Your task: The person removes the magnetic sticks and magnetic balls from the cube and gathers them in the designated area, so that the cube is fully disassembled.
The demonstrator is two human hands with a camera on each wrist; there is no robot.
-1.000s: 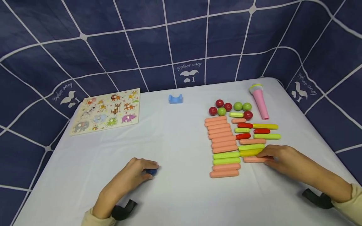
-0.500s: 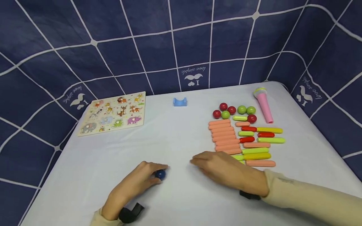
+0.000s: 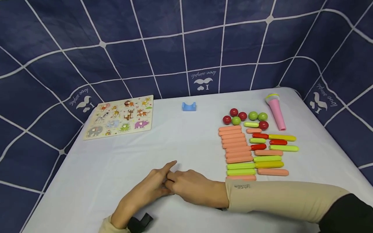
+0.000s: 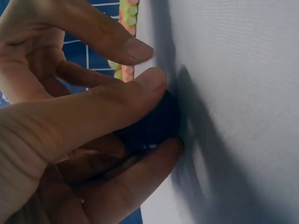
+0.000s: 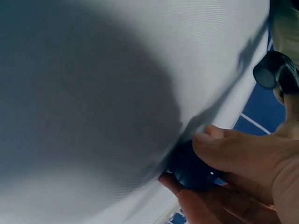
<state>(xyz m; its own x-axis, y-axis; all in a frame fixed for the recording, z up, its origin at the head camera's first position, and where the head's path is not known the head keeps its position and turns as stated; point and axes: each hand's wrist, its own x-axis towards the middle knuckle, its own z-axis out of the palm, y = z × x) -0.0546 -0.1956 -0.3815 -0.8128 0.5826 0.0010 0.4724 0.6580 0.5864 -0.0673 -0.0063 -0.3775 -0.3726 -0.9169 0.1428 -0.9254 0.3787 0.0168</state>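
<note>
Low over the white tabletop, a dark blue ball (image 4: 156,119) sits between both hands. My left hand (image 3: 150,186) holds it with the thumb on one side and a finger on the other; its index finger points out straight in the head view. My right hand (image 3: 193,187) meets it from the right, its curled fingers close against the left fingertips. In the right wrist view, thumb and fingers lie around the ball (image 5: 191,165). From above, the hands cover the ball completely.
Rows of orange sticks (image 3: 234,139), with green, yellow and red ones, lie to the right. Behind them are red and green balls (image 3: 253,115) and a pink toy microphone (image 3: 276,113). An animal puzzle board (image 3: 120,118) and a blue notched block (image 3: 189,107) lie farther back.
My right hand has left the orange stick on the right and crossed leftward to the blue ball at the left hand. My left hand has stayed around the ball.
</note>
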